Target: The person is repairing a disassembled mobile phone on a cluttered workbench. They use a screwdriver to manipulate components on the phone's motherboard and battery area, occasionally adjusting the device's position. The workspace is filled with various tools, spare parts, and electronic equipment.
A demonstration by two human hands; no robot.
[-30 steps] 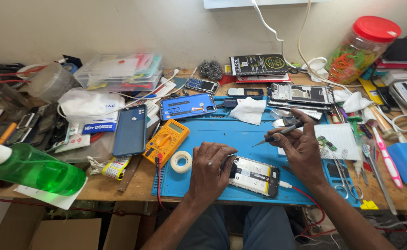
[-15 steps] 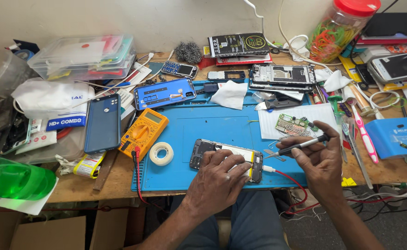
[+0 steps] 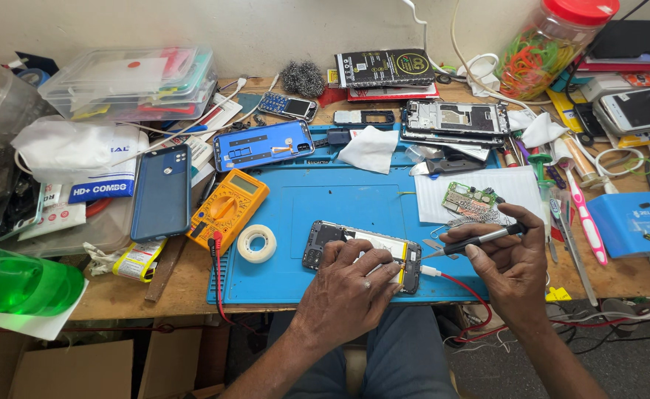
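An opened phone (image 3: 330, 244) with its back off lies on the blue work mat (image 3: 317, 199) near the front edge. My left hand (image 3: 349, 287) presses down on the phone's middle, fingers spread over the battery. My right hand (image 3: 508, 260) grips a slim dark screwdriver (image 3: 480, 239) like a pen, its tip pointing at the phone's right end. A red wire (image 3: 464, 287) runs from that end under my right hand. A small green circuit board (image 3: 467, 197) rests on a white sheet just beyond my right hand.
A yellow multimeter (image 3: 227, 207) and a tape roll (image 3: 256, 243) sit left of the phone. A dark blue phone cover (image 3: 162, 191), a blue phone shell (image 3: 263, 144), a green bottle (image 3: 15, 284), a jar of rubber bands (image 3: 546, 48) and several tools crowd the desk.
The view has shifted slightly. My right hand brought the screwdriver down from above the mat to the phone's right end. My left hand stays on the phone.
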